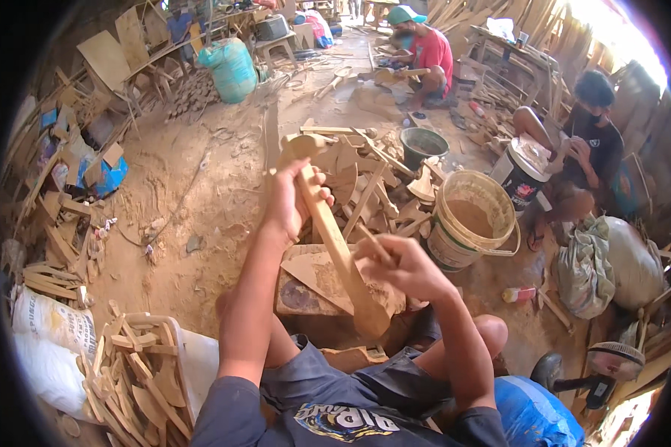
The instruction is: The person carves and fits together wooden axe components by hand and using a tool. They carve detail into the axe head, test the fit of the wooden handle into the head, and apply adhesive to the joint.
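Note:
My left hand [294,197] is wrapped round the upper part of a long carved wooden piece [329,227]. The piece slants down and to the right, with a knobbed top end and a broader lower end. Beside its lower half, my right hand [406,267] is closed on a short wooden stick [378,246]; motion smears it, and whether it is a tool's handle I cannot tell. Under the carved piece stands a thick wooden block [298,294] with a flat triangular offcut [317,279] on top, between my knees.
Carved pieces and scraps lie heaped beyond the block, by a dark bucket [423,147] and a dusty pail [473,212]. Wooden parts fill a container [138,372] at lower left. A blue bag [537,413] and a fan [615,361] are at lower right. Two people sit working farther off.

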A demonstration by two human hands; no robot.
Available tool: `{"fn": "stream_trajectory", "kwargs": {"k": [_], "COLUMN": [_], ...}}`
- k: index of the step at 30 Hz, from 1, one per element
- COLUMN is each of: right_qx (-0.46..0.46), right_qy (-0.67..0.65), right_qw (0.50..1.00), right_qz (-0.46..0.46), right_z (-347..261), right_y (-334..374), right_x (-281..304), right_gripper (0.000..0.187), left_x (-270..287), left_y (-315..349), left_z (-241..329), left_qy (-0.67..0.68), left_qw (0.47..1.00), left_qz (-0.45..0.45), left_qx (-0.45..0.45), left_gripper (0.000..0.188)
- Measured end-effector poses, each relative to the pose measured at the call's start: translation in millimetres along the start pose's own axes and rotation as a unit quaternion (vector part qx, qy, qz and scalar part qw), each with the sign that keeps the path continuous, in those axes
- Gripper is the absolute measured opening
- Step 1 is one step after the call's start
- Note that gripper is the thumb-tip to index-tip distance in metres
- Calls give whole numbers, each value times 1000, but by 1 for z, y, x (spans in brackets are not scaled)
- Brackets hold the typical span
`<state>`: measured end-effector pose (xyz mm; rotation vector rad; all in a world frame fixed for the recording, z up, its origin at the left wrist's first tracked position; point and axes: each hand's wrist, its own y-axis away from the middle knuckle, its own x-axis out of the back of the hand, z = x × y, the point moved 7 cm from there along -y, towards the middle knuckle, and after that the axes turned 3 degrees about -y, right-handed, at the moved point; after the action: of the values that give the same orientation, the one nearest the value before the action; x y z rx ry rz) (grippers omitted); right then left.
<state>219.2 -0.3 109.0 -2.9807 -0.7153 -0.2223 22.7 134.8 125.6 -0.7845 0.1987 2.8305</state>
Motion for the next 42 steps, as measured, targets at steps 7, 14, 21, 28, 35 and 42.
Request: {"fn": "stream_trajectory", "kwargs": {"k": [7,14,21,28,35,42], "right_qx": [22,31,71,58,75,59], "right_qy": [1,-47,-12,35,67,82], "right_qw": [964,937,948,941,942,942], "right_qz": [266,344,309,330,321,320], "right_z": [-15,-21,-23,-29,-30,-28], "right_y": [17,42,41,49,49,59], "right_x": [67,88,84,93,87,89], "right_gripper": [24,25,26,24,23,25], "left_x": [5,33,97,45,-9,51], "left_y": [9,-7,-23,-8,33,-1], "left_z": [25,27,-40,-5,21,-34], "left_qy": [-16,-64,-122,-47,-184,71], "left_qw": [983,985,979,997,957,989], "left_qz": [-20,-4,117,19,-147,34], "left_qx": [-184,-161,112,55,-167,123], "left_gripper": [36,59,88,97,66,75]}}
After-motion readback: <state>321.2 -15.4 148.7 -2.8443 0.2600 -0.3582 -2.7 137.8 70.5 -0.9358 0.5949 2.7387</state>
